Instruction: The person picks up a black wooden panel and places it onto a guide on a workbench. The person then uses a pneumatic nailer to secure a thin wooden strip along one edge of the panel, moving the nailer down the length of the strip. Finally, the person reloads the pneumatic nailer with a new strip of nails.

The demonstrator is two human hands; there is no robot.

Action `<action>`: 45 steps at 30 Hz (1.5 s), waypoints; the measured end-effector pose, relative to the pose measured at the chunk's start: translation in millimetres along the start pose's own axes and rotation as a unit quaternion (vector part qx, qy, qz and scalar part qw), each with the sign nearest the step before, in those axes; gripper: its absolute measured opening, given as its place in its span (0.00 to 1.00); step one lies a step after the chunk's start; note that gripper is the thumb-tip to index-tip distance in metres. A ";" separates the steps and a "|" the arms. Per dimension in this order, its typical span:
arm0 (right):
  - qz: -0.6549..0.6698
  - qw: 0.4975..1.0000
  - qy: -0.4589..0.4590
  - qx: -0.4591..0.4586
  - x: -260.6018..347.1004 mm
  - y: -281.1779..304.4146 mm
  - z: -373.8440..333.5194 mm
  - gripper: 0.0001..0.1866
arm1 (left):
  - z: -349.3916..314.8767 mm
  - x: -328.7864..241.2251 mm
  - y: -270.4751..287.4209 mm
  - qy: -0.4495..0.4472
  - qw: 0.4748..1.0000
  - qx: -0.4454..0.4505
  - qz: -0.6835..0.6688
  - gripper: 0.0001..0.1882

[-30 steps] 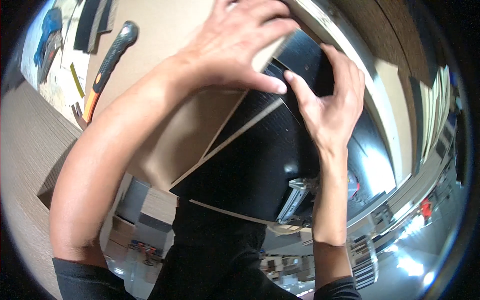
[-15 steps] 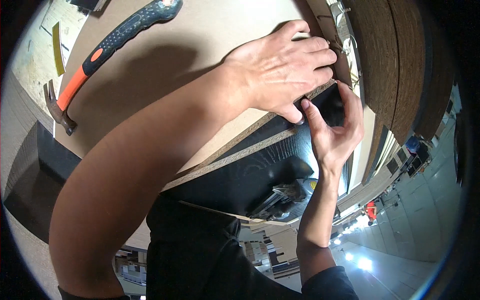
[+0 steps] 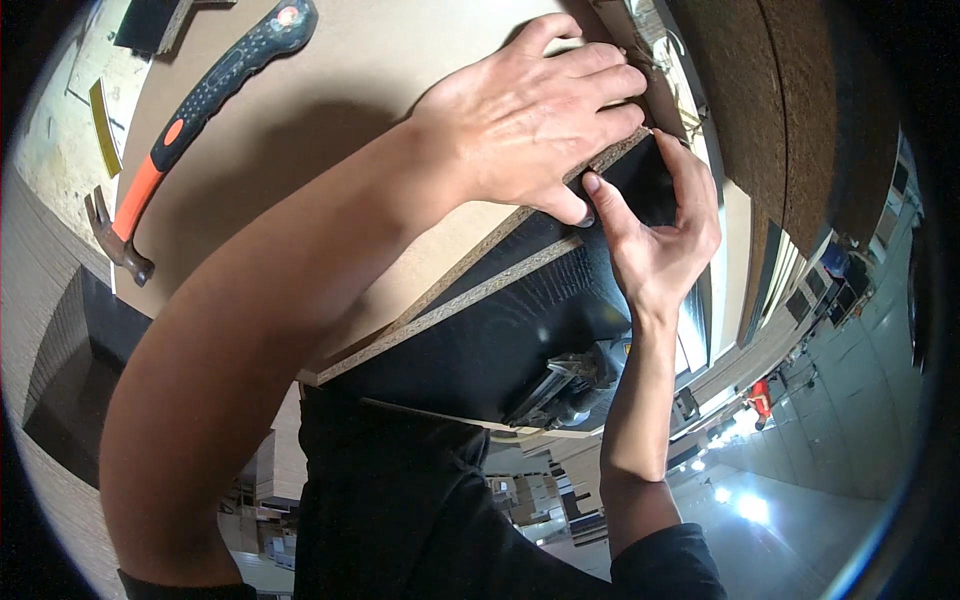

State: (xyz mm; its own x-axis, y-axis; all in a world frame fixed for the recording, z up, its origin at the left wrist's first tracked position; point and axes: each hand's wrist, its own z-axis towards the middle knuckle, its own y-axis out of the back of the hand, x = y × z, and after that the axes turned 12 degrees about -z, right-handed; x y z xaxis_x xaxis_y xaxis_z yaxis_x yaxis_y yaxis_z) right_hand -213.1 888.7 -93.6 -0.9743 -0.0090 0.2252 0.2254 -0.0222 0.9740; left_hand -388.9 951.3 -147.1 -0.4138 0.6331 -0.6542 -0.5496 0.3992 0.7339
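Observation:
A beige-faced panel (image 3: 350, 60) lies before me, with raw chipboard edges beside a black surface. Across its far right corner my left hand (image 3: 545, 125) is bent, fingertips against a brown edge strip (image 3: 655, 95) and thumb hooked over the chipboard edge. Close beside that thumb, my right hand (image 3: 665, 235) has its thumb and index finger at the corner of the chipboard edge (image 3: 622, 150); its other fingers are mostly hidden. A claw hammer (image 3: 195, 125) with a black and orange handle rests on the panel at the left.
A dark power tool (image 3: 570, 380) sits on the black panel (image 3: 440, 370) near my body. Dark brown boards (image 3: 740, 100) are stacked at the right. A black block (image 3: 150, 25) lies at the far left, near a yellow strip (image 3: 104, 128). A person in red (image 3: 760, 400) is in the distance.
The whole view has shifted a little, so the hammer and panel sit slightly further left. Both hands keep nearly the same place at the panel corner.

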 end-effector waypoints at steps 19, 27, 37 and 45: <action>0.000 0.949 -0.315 0.010 -28.2 100.9 -212.2 0.27 | 5.0 -2.7 3.4 0.009 1.000 0.016 -0.007 0.50; -0.012 0.843 -0.538 -0.005 -69.1 97.9 -441.0 0.28 | 5.7 -16.8 8.3 0.030 0.999 0.022 0.030 0.48; -0.002 0.803 -0.593 0.057 -157.4 44.0 -528.6 0.42 | -91.4 -93.6 -4.6 0.327 0.915 -0.020 -0.235 0.30; 0.017 0.796 -0.601 0.068 -150.5 46.4 -521.7 0.46 | -57.7 -156.4 -23.1 0.375 0.905 -0.019 -0.200 0.38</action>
State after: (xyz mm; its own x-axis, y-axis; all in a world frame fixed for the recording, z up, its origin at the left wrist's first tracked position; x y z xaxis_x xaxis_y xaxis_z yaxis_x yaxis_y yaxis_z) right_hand -54.1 367.4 -94.6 -0.2850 0.9580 0.0307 0.3290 0.0677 0.9419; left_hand -353.4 804.9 -72.2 -0.5453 -0.1903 -0.8164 -0.7823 0.4655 0.4140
